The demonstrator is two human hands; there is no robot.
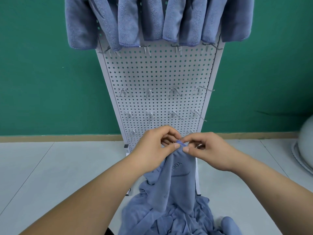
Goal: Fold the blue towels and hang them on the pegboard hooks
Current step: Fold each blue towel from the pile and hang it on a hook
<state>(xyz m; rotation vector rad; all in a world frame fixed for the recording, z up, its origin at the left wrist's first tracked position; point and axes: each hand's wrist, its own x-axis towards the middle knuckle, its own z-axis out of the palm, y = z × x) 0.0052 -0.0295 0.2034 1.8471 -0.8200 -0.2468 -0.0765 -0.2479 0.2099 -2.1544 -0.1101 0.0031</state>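
A blue towel (pixel 176 180) hangs down from my two hands in front of the white pegboard (pixel 157 73). My left hand (pixel 155 146) pinches its top corner between thumb and fingers. My right hand (pixel 206 148) pinches the same corner from the other side, thumb tips almost meeting. The towel's lower part runs into a heap of blue towels (pixel 169 219) on the floor below. Several folded blue towels (pixel 128 22) hang along the pegboard's top row. Bare metal hooks (pixel 147 92) stick out in the rows beneath.
The pegboard stands against a green wall (pixel 50 73) on a pale tiled floor (pixel 59 175). A white rounded object (pixel 304 146) sits at the right edge. A wooden skirting strip (pixel 59 138) runs along the wall's base.
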